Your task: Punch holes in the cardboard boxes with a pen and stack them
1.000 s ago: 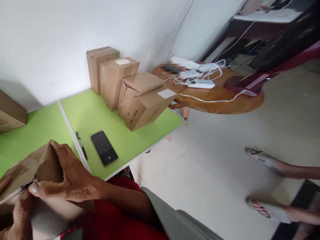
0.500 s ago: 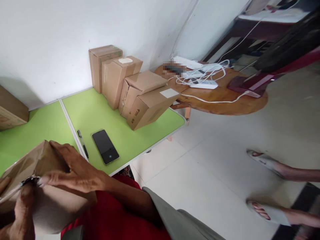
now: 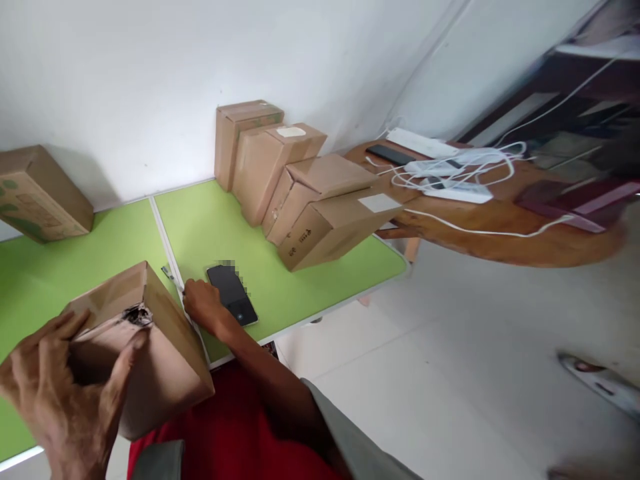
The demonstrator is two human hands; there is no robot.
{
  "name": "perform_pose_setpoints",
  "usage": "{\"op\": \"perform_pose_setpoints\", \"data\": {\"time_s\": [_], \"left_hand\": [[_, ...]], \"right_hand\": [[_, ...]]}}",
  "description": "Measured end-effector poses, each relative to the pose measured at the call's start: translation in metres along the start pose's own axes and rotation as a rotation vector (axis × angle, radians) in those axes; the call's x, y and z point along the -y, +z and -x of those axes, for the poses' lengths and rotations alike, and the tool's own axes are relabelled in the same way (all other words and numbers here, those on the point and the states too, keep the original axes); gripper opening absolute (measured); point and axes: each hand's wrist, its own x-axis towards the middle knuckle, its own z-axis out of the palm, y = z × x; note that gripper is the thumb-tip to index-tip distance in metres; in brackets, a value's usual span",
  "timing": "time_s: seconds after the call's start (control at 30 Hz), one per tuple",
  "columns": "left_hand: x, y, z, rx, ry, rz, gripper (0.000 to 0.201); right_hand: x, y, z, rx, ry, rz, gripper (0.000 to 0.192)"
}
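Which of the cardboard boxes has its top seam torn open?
The box under the left hand, at the near table edge: it has a ragged tear at its top. The four boxes by the wall and the far-left box look sealed.

No legible text — only unreadable dark marks on the nearest stacked box [image 3: 320,233].
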Motion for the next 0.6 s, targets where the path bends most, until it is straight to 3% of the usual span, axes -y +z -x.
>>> {"op": "perform_pose_setpoints", "data": {"time_s": [0.1,0.17,0.27,0.33,0.4,0.6], "left_hand": [[0.002,0.0,-0.002,0.068,0.037,-0.052,0.081],[0.005,0.001,-0.001,0.081,0.06,-0.056,0.082],[0.007,0.005,0.001,0.115,0.07,-0.069,0.078],[0.004,0.009,0.002,0.124,0.074,-0.072,0.079],[0.0,0.014,0.002,0.121,0.084,-0.073,0.08],[-0.011,0.02,-0.002,0.098,0.097,-0.056,0.085]], "right_hand": [[-0.012,-0.008,-0.001,-0.036,-0.036,-0.086,0.011],[-0.019,-0.018,0.004,-0.115,-0.096,-0.251,0.016],[-0.019,-0.037,0.023,-0.302,-0.357,-0.845,0.023],[-0.011,-0.047,0.043,-0.355,-0.558,-1.158,0.029],[0.0,-0.051,0.063,-0.343,-0.661,-1.187,0.031],[0.014,-0.04,0.088,-0.487,-0.708,-0.967,0.022]]}}
